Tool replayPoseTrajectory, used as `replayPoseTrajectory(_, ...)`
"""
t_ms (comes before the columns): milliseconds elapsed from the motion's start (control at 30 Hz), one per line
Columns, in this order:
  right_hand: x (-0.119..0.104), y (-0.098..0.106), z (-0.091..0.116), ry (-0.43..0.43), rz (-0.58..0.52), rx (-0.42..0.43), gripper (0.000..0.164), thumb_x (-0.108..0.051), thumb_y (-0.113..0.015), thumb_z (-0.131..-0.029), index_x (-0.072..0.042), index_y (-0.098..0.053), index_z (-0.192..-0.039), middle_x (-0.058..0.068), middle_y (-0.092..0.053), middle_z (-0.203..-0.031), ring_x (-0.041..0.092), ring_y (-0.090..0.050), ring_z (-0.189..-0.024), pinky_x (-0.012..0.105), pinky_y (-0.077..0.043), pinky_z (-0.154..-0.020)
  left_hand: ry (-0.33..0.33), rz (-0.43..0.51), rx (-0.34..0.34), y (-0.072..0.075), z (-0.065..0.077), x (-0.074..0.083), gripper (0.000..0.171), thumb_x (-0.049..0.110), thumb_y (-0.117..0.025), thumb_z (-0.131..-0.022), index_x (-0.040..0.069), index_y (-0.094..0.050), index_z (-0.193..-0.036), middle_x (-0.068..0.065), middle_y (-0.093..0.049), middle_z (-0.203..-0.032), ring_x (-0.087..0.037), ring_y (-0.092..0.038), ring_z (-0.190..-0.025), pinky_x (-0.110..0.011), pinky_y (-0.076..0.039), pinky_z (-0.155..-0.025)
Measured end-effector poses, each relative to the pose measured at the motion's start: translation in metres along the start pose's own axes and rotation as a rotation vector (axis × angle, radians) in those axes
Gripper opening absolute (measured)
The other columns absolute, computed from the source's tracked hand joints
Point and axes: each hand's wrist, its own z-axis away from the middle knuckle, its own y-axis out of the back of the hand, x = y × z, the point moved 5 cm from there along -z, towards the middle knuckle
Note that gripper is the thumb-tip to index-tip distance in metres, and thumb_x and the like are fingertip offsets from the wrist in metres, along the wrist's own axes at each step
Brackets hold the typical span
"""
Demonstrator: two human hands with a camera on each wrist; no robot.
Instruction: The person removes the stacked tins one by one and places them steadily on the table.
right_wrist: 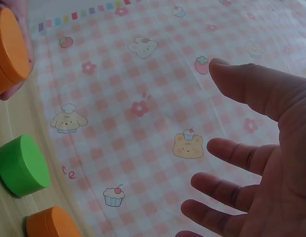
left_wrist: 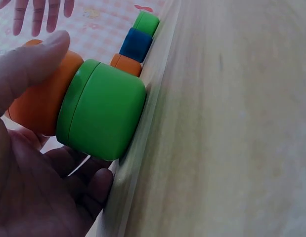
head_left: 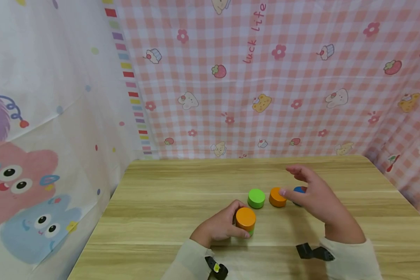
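My left hand [head_left: 218, 225] grips a stack of two round blocks, an orange block [head_left: 245, 218] on top of a green block [left_wrist: 106, 111]. In the left wrist view the thumb [left_wrist: 36, 64] lies on the orange one, and fingers reach beneath. The stack's base is close to the tabletop. My right hand [head_left: 316, 198] hovers over the table, fingers spread and holding nothing in the right wrist view. Below and beside it are a loose orange block [head_left: 277, 197] and a blue block [head_left: 298, 191], the latter partly hidden by the hand.
Another green block [head_left: 256, 198] stands just behind the held stack, left of the loose orange one. Past the blue block, the left wrist view shows a further green block [left_wrist: 146, 22]. A wood-grain table [head_left: 154, 202] lies before a checked cloth [head_left: 210, 85].
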Motion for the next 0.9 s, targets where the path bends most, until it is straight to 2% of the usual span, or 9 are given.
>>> replayPoseTrajectory(267, -0.006, -0.013, 0.001, 0.036, 0.028, -0.050, 0.075, -0.036, -0.079, -0.096, -0.007, -0.044, -0.155, 0.027, -0.040, -0.158, 0.048, -0.038, -0.144, 0.067, -0.041, -0.109, 0.046, -0.072, 0.002, 0.000, 0.001, 0.002, 0.058, 0.008, -0.088, -0.084, 0.021, -0.051, -0.128, 0.010, -0.064, -0.122, -0.009, -0.059, -0.118, -0.046, -0.036, -0.119)
replayPoseTrajectory(533, -0.012, -0.031, -0.002, 0.096, 0.027, -0.122, 0.070, -0.032, -0.082, -0.093, -0.006, -0.050, -0.149, 0.023, -0.044, -0.156, 0.048, -0.039, -0.144, 0.073, -0.033, -0.113, 0.080, -0.102, 0.001, 0.002, -0.001, -0.004, 0.060, 0.009, -0.090, -0.082, 0.021, -0.053, -0.128, 0.011, -0.065, -0.123, -0.011, -0.059, -0.120, -0.051, -0.035, -0.121)
replayPoseTrajectory(900, -0.012, -0.046, -0.003, 0.098, 0.057, -0.179, 0.069, -0.037, -0.084, -0.091, -0.010, -0.053, -0.146, 0.023, -0.044, -0.157, 0.048, -0.041, -0.144, 0.074, -0.034, -0.112, 0.092, -0.164, 0.024, 0.000, 0.000, -0.002, 0.062, 0.006, -0.090, -0.080, 0.021, -0.053, -0.127, 0.009, -0.064, -0.122, -0.013, -0.060, -0.118, -0.054, -0.036, -0.119)
